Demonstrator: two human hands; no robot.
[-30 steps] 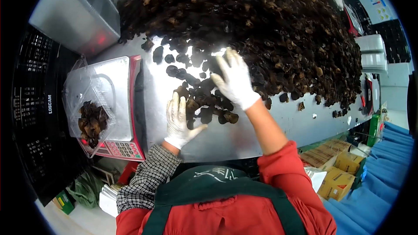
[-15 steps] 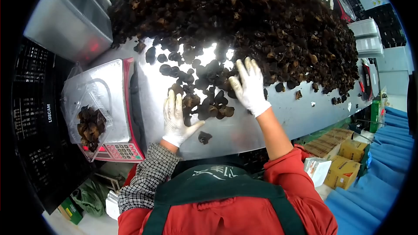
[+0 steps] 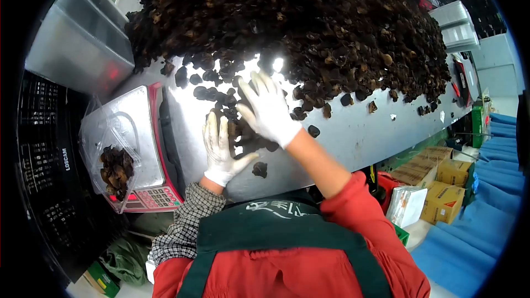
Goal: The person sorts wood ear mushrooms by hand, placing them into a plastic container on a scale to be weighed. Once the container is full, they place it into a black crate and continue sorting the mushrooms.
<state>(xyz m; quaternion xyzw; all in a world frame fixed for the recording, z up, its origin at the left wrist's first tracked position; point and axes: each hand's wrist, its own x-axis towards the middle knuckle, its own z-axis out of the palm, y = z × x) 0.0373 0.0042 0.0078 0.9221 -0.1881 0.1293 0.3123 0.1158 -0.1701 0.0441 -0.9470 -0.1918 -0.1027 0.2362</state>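
Observation:
My left hand (image 3: 221, 154), in a white glove, lies flat on the metal table with its fingers stretched and thumb out, beside a small group of dark wood ear mushrooms (image 3: 249, 139). Just to the right, my right hand (image 3: 269, 111), also gloved, is spread over that group and covers part of it. Neither hand grips anything. A single wood ear piece (image 3: 259, 169) lies near my left thumb. Beyond the hands rises a big heap of wood ears (image 3: 309, 27), with loose pieces along its near edge.
On the left, a red digital scale (image 3: 155, 149) bears a clear plastic container (image 3: 93, 127) with some wood ears inside. Tall stacked clear tubs (image 3: 77, 38) stand behind it. A black crate (image 3: 47, 171) is at far left. White trays (image 3: 455, 26) are stacked at back right; cardboard boxes (image 3: 441, 201) sit below.
My right hand has swept left across the table, closer to my left hand, over the loose wood ears. My left hand stays nearly in place. Another person's gloved hands at upper right have mostly left view.

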